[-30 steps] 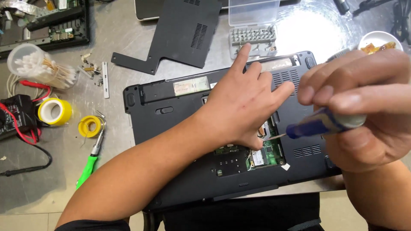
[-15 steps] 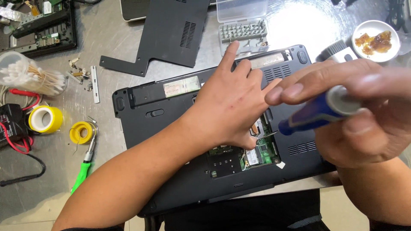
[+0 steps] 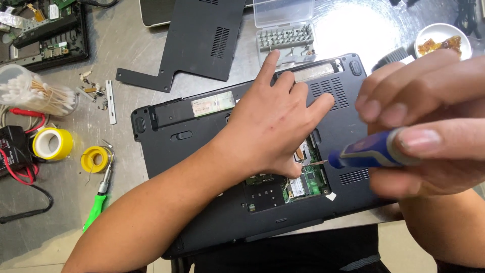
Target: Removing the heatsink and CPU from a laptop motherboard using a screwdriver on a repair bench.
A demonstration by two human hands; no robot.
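Lying upside down across the middle: black laptop point(image 3: 202, 151), left hand point(image 3: 275, 129) spread flat on it. Right hand point(image 3: 429, 121) squeezed around blue screwdriver point(image 3: 371, 151), tip at open hatch. Could slip, scratch green board point(image 3: 310, 182), lose tiny screw.

Your left hand point(image 3: 275, 126) lay flat on the upturned laptop point(image 3: 202, 146), covering most of the way to its open compartment point(image 3: 288, 184). Your right hand point(image 3: 429, 121) and screwdriver point(image 3: 369, 151) blocked the laptop's right side. Left of the laptop, bare table point(image 3: 65, 217) stayed free beyond the tape rolls point(image 3: 53, 144). Behind the laptop sat a bit case point(image 3: 285, 38).
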